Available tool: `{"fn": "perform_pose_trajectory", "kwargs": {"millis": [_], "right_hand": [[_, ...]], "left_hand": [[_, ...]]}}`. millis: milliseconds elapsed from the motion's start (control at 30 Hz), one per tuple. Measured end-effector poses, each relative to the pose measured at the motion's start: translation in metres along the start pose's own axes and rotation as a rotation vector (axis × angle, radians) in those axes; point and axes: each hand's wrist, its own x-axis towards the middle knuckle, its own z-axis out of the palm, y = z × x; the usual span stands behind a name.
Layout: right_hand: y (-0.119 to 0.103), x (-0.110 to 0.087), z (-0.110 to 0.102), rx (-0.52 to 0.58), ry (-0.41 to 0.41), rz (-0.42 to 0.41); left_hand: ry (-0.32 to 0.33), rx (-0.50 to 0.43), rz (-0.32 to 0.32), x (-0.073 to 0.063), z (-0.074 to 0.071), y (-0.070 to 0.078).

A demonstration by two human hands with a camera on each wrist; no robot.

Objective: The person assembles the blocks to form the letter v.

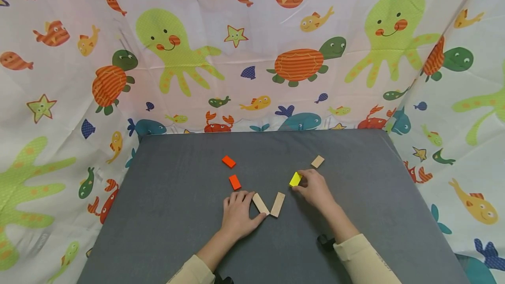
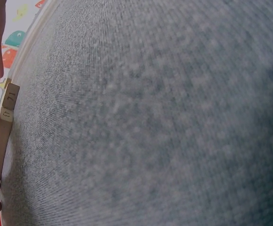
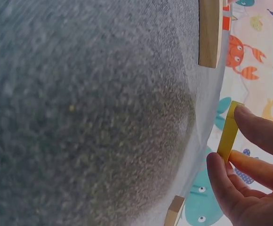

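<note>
Cream sleeves (image 1: 364, 255) bear small, perhaps printed, dark marks (image 1: 382, 259).

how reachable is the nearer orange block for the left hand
Probably yes: the nearer orange block lies just beyond the left hand, nothing visibly between, though that hand holds a plain wooden block.

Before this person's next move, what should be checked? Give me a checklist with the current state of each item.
1. Yellow block secure in the right hand: ok, pinched between thumb and fingers.
2. Yellow block down on the table: not ok, it looks raised in the right wrist view.
3. Left plank held by the left hand: ok, thumb and fingertip at its two ends.
4. Left plank touching the right plank: cannot tell, their near ends lie very close.
5. Nearer red block untouched by the left hand: cannot tell, fingertips are right beside it.
6. Far plank apart from the right hand: ok in the right wrist view.
</note>
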Motion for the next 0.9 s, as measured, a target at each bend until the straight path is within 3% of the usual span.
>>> {"fn": "perform_pose_trajectory", "kwargs": {"millis": [900], "right_hand": [[-0.011,0.0,0.018,0.037,-0.034,-0.028]], "left_hand": [[0.006,-0.008,-0.002,-0.001,-0.003,0.002]]}}
